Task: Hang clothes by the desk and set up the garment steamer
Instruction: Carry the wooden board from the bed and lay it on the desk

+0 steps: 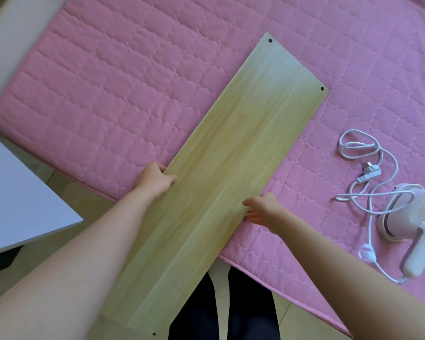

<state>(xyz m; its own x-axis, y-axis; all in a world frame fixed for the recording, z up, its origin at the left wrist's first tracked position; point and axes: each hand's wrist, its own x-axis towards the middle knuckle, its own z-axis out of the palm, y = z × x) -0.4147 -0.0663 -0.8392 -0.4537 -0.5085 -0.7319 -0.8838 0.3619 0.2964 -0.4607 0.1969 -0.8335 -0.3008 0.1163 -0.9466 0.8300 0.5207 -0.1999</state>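
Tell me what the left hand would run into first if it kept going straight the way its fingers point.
The left hand already grips the wooden board at its edge, so it would meet the board first; its fingers point across the board's top, though depth is unclear.

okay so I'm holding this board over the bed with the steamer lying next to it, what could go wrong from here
The board sticks out past the bed edge toward you; both the left hand and right hand grip it mid-length, so the near end might tip if you let go. The steamer and its loose cord lie close on the right; swinging the board could snag the cord or knock the steamer off.
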